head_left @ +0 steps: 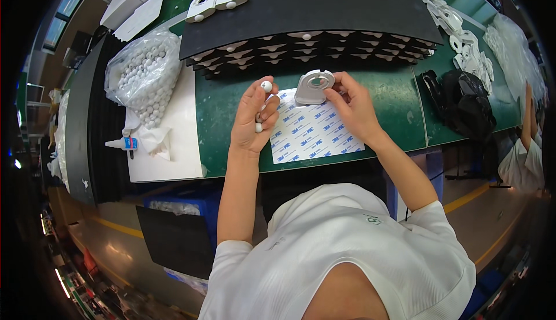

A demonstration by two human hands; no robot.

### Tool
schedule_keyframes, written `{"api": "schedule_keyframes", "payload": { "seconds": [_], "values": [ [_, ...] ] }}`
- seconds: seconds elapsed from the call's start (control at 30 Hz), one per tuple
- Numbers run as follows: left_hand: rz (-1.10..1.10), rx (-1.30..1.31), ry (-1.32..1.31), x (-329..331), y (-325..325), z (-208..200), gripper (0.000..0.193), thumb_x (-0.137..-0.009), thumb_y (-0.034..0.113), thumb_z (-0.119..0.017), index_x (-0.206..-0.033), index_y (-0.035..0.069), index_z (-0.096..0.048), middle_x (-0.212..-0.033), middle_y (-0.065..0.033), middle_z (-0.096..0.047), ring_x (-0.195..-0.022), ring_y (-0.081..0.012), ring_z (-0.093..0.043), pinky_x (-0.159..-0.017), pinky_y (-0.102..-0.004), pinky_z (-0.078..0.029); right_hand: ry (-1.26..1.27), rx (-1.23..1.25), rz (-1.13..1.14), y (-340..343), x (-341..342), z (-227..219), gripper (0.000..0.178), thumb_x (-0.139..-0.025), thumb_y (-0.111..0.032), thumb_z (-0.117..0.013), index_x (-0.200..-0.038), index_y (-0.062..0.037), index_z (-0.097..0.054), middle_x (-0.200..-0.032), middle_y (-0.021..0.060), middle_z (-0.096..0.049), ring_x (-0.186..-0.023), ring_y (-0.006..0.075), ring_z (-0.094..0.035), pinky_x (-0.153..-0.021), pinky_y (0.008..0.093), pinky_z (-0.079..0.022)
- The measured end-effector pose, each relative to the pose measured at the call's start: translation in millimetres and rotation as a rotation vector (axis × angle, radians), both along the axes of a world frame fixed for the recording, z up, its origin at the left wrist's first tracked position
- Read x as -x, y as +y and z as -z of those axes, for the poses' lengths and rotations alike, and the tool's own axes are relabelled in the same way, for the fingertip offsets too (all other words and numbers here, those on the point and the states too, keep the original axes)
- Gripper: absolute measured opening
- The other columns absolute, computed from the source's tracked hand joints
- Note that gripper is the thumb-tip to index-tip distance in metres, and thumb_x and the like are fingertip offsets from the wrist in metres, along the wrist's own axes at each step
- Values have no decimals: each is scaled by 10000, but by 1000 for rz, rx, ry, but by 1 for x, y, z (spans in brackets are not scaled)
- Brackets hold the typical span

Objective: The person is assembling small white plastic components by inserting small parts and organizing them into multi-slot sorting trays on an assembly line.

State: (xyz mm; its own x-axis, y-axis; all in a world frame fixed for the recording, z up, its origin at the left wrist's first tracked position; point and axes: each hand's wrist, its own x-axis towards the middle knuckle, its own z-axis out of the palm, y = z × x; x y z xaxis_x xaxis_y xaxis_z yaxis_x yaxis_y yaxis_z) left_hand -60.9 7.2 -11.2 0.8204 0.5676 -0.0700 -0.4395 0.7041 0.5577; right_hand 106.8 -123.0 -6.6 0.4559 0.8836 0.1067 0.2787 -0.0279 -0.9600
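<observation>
Between the thumb and index finger of my left hand (250,120) is a small white ball (266,86). Another white ball (259,127) rests against the curled lower fingers of that hand. My right hand (354,107) grips a white plastic bracket (313,87) with a round ring opening at its top, tilted up over a printed sheet (315,135). The sheet lies on the green table in front of me, white with blue print. A gap separates the ball from the bracket. Whether more balls sit deeper in my left palm is hidden.
A clear bag of white balls (145,71) lies open at left, beside a small glue bottle (123,143) and crumpled tissue (155,140). Stacked black boards (324,7) with white parts between them stand ahead. At right are loose white brackets (457,36) and a black bag (466,103).
</observation>
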Motion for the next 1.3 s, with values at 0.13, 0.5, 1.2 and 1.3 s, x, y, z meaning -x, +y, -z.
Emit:
{"api": "schedule_keyframes", "payload": {
  "seconds": [0.13, 0.5, 1.2, 1.3],
  "values": [
    [-9, 7, 9, -1, 0, 0, 270, -833, 176, -627, -1059, 39, -574, -870, -22, -552, -539, -39, -308, -389, -137, -250, -52, -24, 31, -1, -1, 1, 153, -876, -55, -508, -1025, -16, -510, -849, 35, -586, -725, 53, -518, -627, 186, -429],
    [-8, -5, -3, -1, 0, 2, 275, -831, 114, -616, -1090, 50, -552, -906, -45, -568, -522, -36, -317, -386, -143, -264, -377, -75, 35, -4, 2, -1, 143, -850, -5, -509, -993, -10, -518, -847, 64, -560, -689, 131, -530, -608, 228, -440],
    [80, -141, 107, -3, -6, -4, 199, -796, 89, -638, -976, 45, -567, -768, -3, -559, -480, -25, -306, -376, -146, -246, 865, -273, -330, -8, -13, -8, 57, -906, -79, -478, -938, -118, -451, -1118, 100, -553, -1011, 162, -548, -875, 289, -453],
    [56, -174, 179, -6, -10, -12, 199, -784, 67, -637, -971, 38, -575, -755, -1, -569, -466, -22, -314, -379, -148, -251, 836, -286, -319, -9, -13, -10, 119, -862, -38, -535, -916, -111, -458, -1122, 112, -555, -1013, 182, -554, -861, 293, -462]
  ]
}}
